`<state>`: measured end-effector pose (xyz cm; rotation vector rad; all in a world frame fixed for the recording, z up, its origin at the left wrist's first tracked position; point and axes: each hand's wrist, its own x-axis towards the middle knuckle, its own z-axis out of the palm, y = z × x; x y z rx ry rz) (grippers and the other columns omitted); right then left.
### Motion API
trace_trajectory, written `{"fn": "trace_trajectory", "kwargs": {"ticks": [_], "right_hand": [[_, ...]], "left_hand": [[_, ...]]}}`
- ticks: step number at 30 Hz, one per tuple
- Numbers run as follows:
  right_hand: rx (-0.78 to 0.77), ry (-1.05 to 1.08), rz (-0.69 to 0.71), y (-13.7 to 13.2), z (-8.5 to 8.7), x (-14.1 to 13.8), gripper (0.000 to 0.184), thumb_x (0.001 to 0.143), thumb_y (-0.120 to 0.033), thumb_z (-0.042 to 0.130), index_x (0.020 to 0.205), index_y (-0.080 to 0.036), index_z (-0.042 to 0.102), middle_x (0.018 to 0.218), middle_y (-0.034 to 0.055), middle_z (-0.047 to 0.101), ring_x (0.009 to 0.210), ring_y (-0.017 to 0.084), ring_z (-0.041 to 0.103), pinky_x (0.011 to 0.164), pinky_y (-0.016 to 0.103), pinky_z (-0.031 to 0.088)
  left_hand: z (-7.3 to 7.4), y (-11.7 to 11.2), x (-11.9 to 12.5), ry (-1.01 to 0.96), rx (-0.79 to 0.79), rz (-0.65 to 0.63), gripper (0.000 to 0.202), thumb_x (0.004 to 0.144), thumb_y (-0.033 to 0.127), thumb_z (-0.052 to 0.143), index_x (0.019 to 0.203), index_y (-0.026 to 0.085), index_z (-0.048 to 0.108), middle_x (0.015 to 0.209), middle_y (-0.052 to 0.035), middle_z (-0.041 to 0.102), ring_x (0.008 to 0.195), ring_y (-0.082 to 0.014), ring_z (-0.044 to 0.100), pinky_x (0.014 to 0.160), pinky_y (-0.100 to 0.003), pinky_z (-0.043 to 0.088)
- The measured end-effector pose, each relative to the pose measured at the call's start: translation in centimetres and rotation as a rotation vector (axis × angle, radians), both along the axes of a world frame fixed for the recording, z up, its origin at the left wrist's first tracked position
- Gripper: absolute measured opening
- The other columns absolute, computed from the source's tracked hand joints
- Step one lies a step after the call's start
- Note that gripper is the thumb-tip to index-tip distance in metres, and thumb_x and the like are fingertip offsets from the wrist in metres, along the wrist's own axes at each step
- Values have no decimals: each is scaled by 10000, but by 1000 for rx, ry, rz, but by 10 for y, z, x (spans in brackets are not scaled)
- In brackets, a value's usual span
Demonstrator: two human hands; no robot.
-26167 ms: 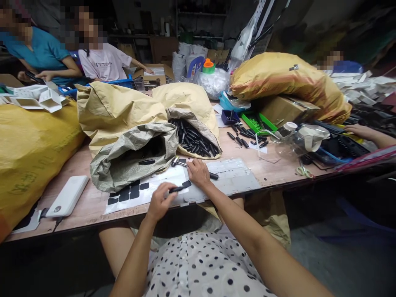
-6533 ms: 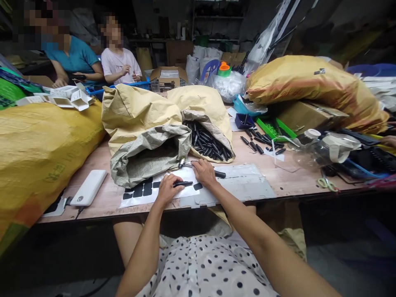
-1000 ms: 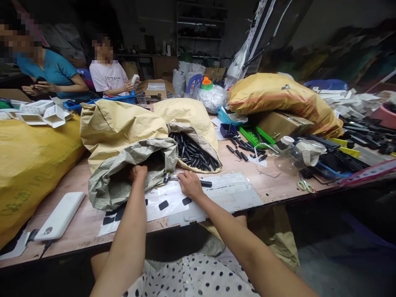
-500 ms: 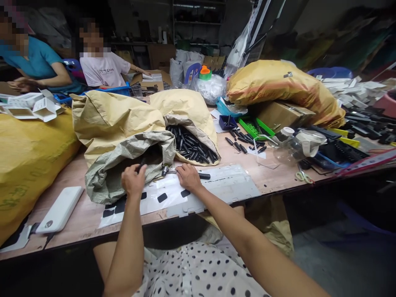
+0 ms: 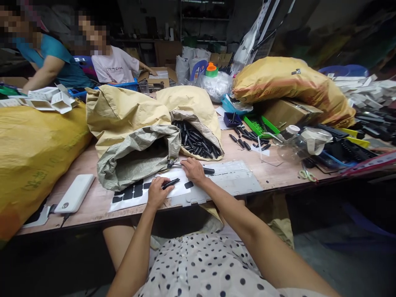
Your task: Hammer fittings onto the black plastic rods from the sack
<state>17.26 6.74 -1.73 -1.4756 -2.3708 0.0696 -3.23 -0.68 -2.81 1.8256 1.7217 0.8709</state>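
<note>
My left hand [image 5: 158, 193] is closed around a slim black pen-shaped part [image 5: 171, 183], above a white sheet of black stickers [image 5: 137, 189] near the table edge. My right hand [image 5: 193, 170] grips a small hammer [image 5: 209, 170] by its shaft. The metal head points left and the black handle sticks out to the right, over a scuffed grey board [image 5: 238, 177]. Behind my hands gapes an open sack [image 5: 123, 148] with a dark inside. Beside it, a second sack [image 5: 192, 97] spills out many similar black parts [image 5: 198, 142].
A white power bank [image 5: 75, 194] lies left, by a bulging yellow sack [image 5: 40, 148]. To the right are a green tray [image 5: 262, 127], a clear plastic jug [image 5: 292, 148] and scissors [image 5: 307, 176]. Two co-workers [image 5: 116, 66] sit across the table.
My left hand has come away from the sack's mouth, towards me and right, with the black part in it. The hammer stays in my right hand. The view has shifted slightly.
</note>
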Motion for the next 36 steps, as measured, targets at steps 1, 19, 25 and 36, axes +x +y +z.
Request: {"fn": "trace_trajectory", "kwargs": {"ticks": [1,19,25,36], "right_hand": [[9,21,1,-4,3,3,261,1000,-225,579,1213,-274,722,1011,69,660,971,232,565,850,328,448],[-43,320,26,-93,5,22,397,995,-172,519,1321,-307,700,921,20,699,880,170,660,803,251,526],[-45,290,5,-92,9,21,410,1002,-182,507,1341,-316,694,918,18,688,863,167,658,794,248,532],[-20,194,58,-82,9,7,362,1004,-209,536,1307,-322,699,943,27,685,918,184,651,771,248,498]], "left_hand": [[1,0,1,0,-6,2,125,767,271,773,888,255,746,917,-27,719,916,-250,625,878,-382,516],[8,5,11,-42,-124,39,141,710,190,797,822,273,778,924,-8,730,945,-244,611,886,-375,493],[11,4,12,-38,-130,31,132,715,194,796,817,274,774,930,-7,732,948,-245,606,874,-373,490],[13,5,12,-40,-142,3,131,703,174,797,798,247,746,895,-16,709,932,-244,613,843,-353,495]]}}
